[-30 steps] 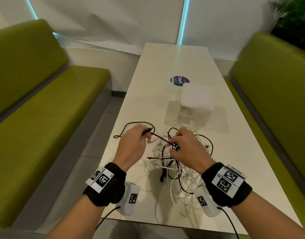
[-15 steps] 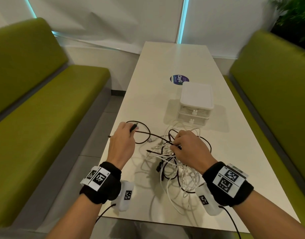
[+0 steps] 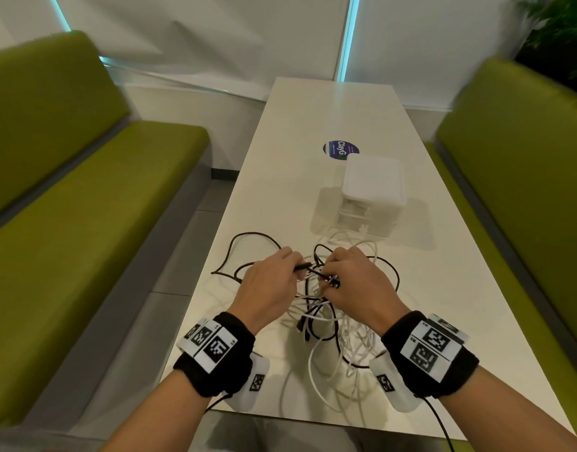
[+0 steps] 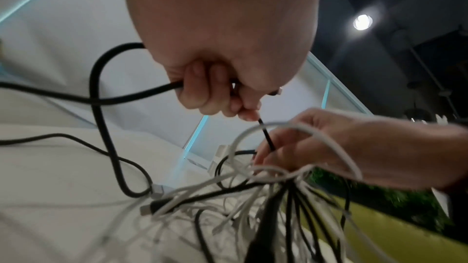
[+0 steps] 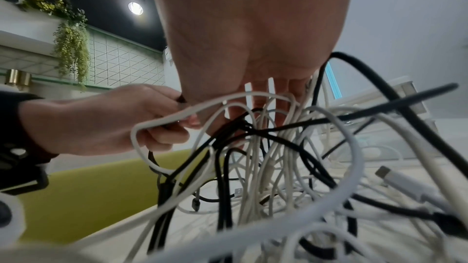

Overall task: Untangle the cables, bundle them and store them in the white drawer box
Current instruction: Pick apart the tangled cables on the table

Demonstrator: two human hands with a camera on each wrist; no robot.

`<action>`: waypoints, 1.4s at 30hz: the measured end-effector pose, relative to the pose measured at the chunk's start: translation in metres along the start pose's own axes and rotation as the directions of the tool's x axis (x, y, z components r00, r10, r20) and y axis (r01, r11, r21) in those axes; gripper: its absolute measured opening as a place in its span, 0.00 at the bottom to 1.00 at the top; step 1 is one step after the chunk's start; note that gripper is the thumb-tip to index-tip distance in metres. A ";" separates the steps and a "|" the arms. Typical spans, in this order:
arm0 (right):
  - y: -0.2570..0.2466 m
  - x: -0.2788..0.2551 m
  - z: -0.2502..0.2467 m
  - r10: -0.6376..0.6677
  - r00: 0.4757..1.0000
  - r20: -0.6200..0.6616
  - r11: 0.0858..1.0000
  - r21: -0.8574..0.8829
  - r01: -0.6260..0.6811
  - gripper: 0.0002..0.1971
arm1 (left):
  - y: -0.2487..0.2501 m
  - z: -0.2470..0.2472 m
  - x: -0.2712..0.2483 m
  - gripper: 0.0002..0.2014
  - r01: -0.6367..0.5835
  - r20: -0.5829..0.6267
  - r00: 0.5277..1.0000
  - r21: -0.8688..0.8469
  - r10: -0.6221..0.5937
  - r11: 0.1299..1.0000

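Note:
A tangle of white and black cables (image 3: 333,324) lies on the white table (image 3: 313,119) in front of me. My left hand (image 3: 274,282) grips a thick black cable (image 3: 248,236) that loops out to the left; its curled fingers (image 4: 202,95) close round the cable (image 4: 101,79). My right hand (image 3: 355,282) pinches the knot of cables (image 5: 253,127) and lifts it a little off the table. The two hands are almost touching. The white drawer box (image 3: 372,190) stands behind the tangle, its drawers closed.
Green benches (image 3: 85,223) run along both sides of the narrow table, the right one (image 3: 525,177) close to the box. A round blue sticker (image 3: 337,148) lies behind the box. The left table edge (image 3: 215,256) is close to the black loop.
My left hand, which had pulled the black cable out to the left, has come back in to the right hand. The black loop now lies wider on the table's left side.

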State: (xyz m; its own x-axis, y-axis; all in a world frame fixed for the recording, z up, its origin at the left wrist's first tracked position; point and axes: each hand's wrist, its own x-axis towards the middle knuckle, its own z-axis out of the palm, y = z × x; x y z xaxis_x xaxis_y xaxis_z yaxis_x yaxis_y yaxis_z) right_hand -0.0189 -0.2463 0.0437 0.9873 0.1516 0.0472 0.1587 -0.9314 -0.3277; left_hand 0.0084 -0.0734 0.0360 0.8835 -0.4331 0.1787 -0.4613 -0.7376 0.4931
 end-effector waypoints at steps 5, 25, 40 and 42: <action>0.010 0.002 -0.003 0.038 0.998 -0.047 0.997 0.066 -0.035 0.09 | -0.010 -0.022 0.007 0.13 0.113 -0.199 0.965 -0.275 -0.171 0.955; 0.010 0.005 -0.016 -0.025 0.987 0.161 0.998 0.054 0.017 0.08 | -0.028 -0.022 0.007 0.17 0.287 -0.211 0.831 -0.630 -0.515 0.721; 0.019 -0.015 0.002 -0.132 0.975 0.177 0.983 -0.100 0.151 0.31 | -0.016 -0.011 0.009 0.14 0.036 -0.243 0.967 -0.167 -0.077 0.985; 0.019 -0.016 0.007 -0.152 0.976 0.155 0.975 -0.137 0.174 0.28 | -0.013 -0.009 0.010 0.15 -0.004 -0.213 0.976 -0.173 -0.034 0.985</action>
State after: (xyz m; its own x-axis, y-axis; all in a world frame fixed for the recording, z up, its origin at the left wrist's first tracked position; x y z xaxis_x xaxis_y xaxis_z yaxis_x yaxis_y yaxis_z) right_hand -0.0316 -0.2645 0.0305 0.9386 0.3412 -0.0503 0.3273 -0.9272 -0.1822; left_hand 0.0237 -0.0630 0.0386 0.8957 -0.2877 0.3391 -0.4435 -0.6355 0.6320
